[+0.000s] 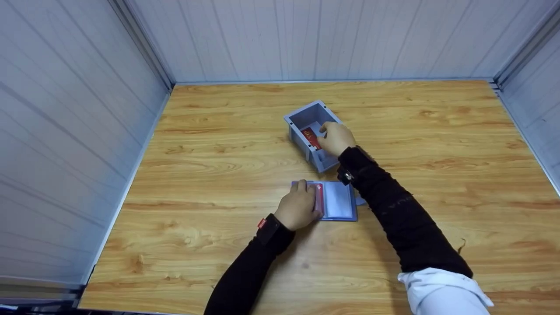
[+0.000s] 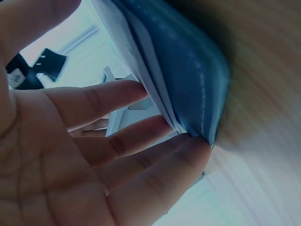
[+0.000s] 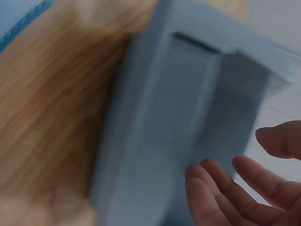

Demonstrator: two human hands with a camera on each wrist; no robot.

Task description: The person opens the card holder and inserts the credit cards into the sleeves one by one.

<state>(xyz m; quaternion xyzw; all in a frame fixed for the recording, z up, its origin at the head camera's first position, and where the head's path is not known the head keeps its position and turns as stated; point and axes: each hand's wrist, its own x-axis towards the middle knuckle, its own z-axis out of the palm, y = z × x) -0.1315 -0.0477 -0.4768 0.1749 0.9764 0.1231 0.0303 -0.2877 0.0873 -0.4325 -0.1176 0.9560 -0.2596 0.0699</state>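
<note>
A blue card holder [image 1: 339, 201] lies spread on the table, with clear sleeves showing on its right half. My left hand [image 1: 297, 208] grips its left half, fingers at the far edge and thumb near the lower edge. Beside that thumb, a red card [image 1: 320, 194] shows partly in a sleeve. In the left wrist view, the fingertips touch the edge of the blue cover [image 2: 188, 75]. My right hand [image 1: 337, 138] reaches over a grey box [image 1: 302, 141]; its thumb and fingers are apart with nothing between them. Inside the box lies a red card with gold lettering [image 1: 309, 136].
The wood-patterned table [image 1: 210, 175] extends around the box and card holder. Pale panel walls [image 1: 262, 39] enclose it at the back, left and right. The box stands just behind the card holder, its raised rim around the right hand.
</note>
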